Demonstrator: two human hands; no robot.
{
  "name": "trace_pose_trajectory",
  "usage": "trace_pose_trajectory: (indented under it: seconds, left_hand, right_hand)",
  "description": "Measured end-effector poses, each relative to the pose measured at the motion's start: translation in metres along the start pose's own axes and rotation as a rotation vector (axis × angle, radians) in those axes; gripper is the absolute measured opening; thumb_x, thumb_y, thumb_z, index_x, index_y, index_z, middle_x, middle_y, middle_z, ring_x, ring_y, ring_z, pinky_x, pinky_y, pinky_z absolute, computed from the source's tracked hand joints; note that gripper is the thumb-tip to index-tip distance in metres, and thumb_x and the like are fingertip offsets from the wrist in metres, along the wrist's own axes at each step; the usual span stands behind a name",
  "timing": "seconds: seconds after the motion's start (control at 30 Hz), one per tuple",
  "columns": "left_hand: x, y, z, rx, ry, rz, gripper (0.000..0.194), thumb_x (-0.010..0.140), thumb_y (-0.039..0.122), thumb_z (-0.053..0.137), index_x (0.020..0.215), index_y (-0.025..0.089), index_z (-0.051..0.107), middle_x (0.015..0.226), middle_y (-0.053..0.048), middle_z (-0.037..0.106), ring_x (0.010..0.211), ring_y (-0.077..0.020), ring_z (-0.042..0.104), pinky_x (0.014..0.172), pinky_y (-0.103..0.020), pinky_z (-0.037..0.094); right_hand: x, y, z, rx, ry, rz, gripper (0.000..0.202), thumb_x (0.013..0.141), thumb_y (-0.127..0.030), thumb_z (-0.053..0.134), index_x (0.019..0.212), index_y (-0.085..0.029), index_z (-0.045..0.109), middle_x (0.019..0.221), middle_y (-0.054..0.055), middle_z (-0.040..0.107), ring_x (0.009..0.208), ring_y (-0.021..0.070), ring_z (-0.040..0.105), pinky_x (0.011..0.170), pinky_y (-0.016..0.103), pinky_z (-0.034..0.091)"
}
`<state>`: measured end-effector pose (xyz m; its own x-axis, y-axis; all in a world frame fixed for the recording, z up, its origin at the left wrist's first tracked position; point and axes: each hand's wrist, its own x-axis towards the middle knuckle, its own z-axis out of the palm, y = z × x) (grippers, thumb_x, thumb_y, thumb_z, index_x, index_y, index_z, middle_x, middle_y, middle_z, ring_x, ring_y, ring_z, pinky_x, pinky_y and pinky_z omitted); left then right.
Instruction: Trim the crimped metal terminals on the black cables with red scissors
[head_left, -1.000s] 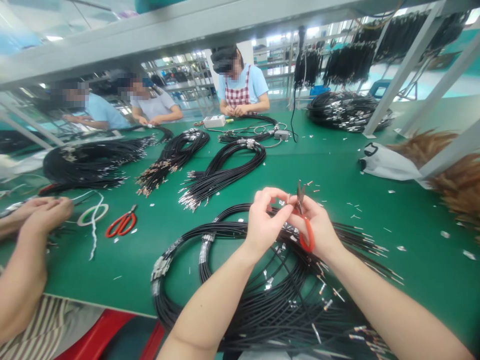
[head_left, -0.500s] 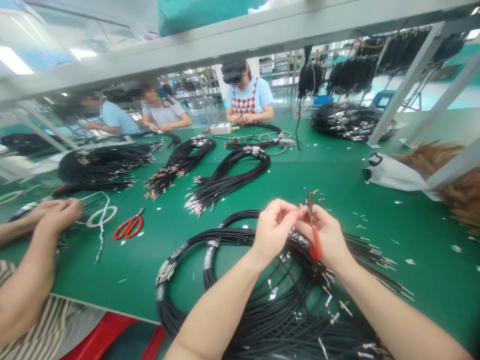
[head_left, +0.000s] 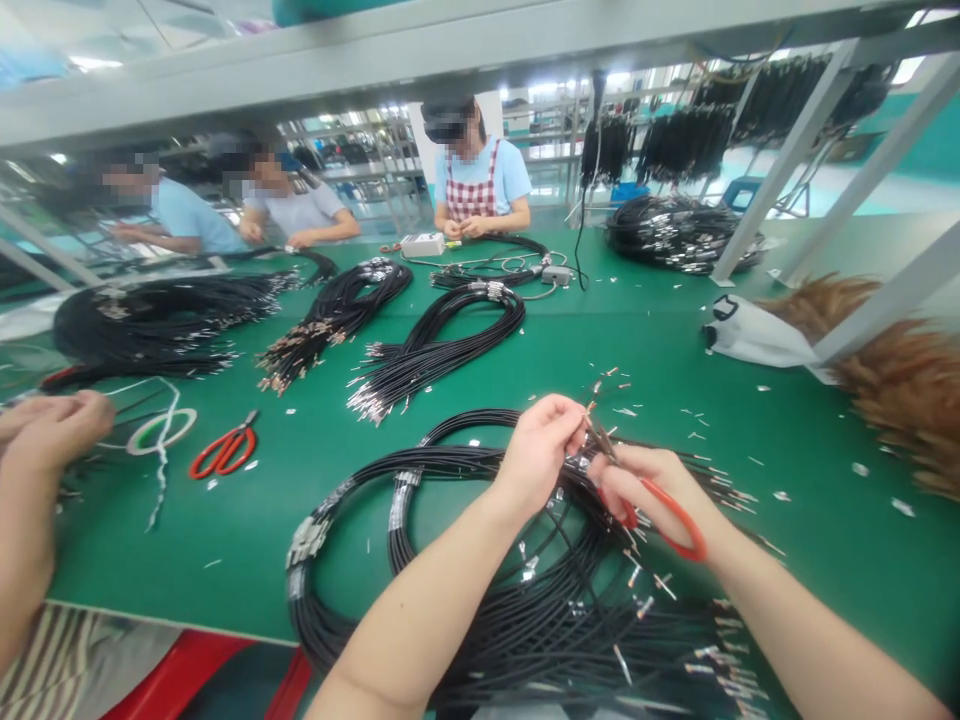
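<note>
Two bare hands work close together over the near part of the green table (head_left: 645, 340). The left hand (head_left: 551, 440) is nearly closed, its thumb and fingertips pinching a thin wire end (head_left: 589, 408). The right hand (head_left: 649, 485) is curled around the red handles of the cutting scissors (head_left: 696, 542), and their blades point at the left fingertips. I cannot tell how wide the blades are open. Big loops of black cable (head_left: 420, 462) lie under both hands, reaching the near edge. Another pair of red scissors (head_left: 223, 452) lies toward the left edge, just beside a white ring (head_left: 133, 441). More black bundles (head_left: 457, 345) lie farther back. Across the table, a person in a checked apron (head_left: 471, 195) looks down.
</note>
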<state>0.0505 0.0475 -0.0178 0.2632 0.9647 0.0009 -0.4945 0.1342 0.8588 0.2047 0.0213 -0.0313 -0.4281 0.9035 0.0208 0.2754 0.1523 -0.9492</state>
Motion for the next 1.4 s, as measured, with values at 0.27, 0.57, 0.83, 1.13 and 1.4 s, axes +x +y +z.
trace_pose_trajectory:
  seconds: [0.27,0.57,0.83,1.13,1.4]
  left_hand:
    - [-0.002,-0.005,0.0,0.104,-0.004,0.047,0.017,0.07,0.028,0.057,0.067,0.014,0.048,0.062,0.003,0.045,0.053,0.0003,0.04,0.055,-0.013,0.031]
    - [0.002,-0.01,-0.004,0.391,0.049,0.205,0.014,0.07,0.024,0.059,0.067,0.013,0.051,0.076,0.002,0.054,0.072,-0.0008,0.05,0.07,-0.011,0.04]
    - [0.013,-0.022,-0.015,0.542,0.133,0.32,0.014,0.074,0.029,0.052,0.08,0.019,0.044,0.091,0.001,0.051,0.057,-0.0001,0.054,0.057,-0.014,0.047]
    - [0.036,-0.047,-0.041,1.594,-0.206,0.342,0.047,0.076,0.034,0.047,0.122,0.025,0.038,0.14,-0.006,0.02,0.125,-0.0185,0.034,0.106,-0.04,0.043]
    - [0.032,-0.048,-0.018,1.583,-0.102,0.337,0.019,0.079,0.029,0.038,0.08,0.017,0.053,0.099,-0.004,0.055,0.1,-0.0171,0.041,0.09,-0.039,0.038]
  right_hand:
    - [0.0,0.0,0.004,0.201,-0.026,0.014,0.038,0.084,-0.045,0.046,0.075,-0.009,0.052,0.044,0.001,0.046,0.037,0.0077,0.04,0.043,0.021,0.036]
    - [-0.011,0.005,-0.008,0.372,0.135,-0.08,0.028,0.082,-0.037,0.051,0.074,-0.01,0.052,0.038,-0.001,0.038,0.034,0.0058,0.032,0.04,0.019,0.029]
    - [-0.006,0.005,-0.022,0.222,0.52,-0.105,0.027,0.079,-0.034,0.057,0.067,-0.011,0.049,0.044,0.0,0.039,0.039,0.0081,0.039,0.04,0.022,0.032]
    - [0.002,0.018,-0.026,0.206,0.645,-0.211,0.038,0.07,-0.028,0.067,0.101,-0.015,0.048,0.067,-0.001,0.046,0.054,0.0063,0.045,0.051,0.02,0.038]
    - [0.009,0.031,-0.027,0.277,0.606,-0.236,0.041,0.07,-0.024,0.068,0.104,-0.014,0.048,0.082,0.003,0.056,0.073,0.0085,0.054,0.068,0.021,0.044]
